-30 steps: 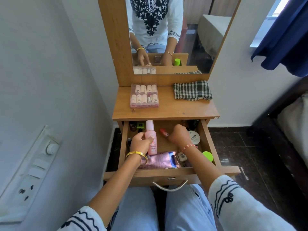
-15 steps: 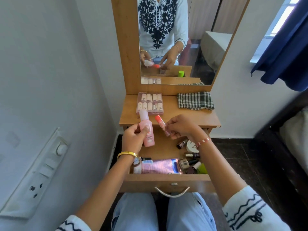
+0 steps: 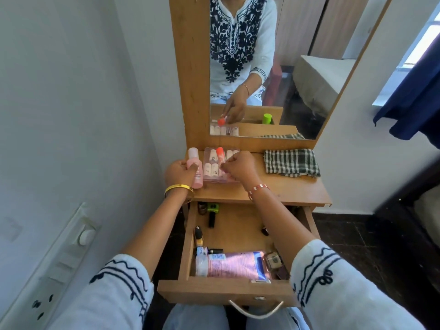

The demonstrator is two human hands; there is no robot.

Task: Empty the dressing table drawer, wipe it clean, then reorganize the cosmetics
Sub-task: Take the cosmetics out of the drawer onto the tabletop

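Head camera looking down, and both hands are up over the dressing table top (image 3: 285,194). Left hand (image 3: 179,173) is wrapped around a pink bottle (image 3: 195,169), holding it upright at the left edge of the top, its base on or just above the wood; hard to say which from this angle. Right hand (image 3: 239,166) has fingers curled, pinching a small tube with an orange-red cap (image 3: 220,154) over the clear case of small bottles (image 3: 220,166) that sits against the mirror frame. Checked cloth (image 3: 291,163) lies folded to the right of that case, apart from it.

Below, the drawer (image 3: 223,290) is pulled out, and it holds plenty: a long pink tube (image 3: 234,264) lying across the front, a round glass jar (image 3: 273,259) at its right end, a yellow-and-black bottle (image 3: 198,235) by the left wall, a green-capped item (image 3: 212,207) at the back, a few dark small pieces scattered about. Mirror (image 3: 273,67) shows the right hand and the orange-red cap from the other side. Switch panel (image 3: 59,258) on the wall, left.
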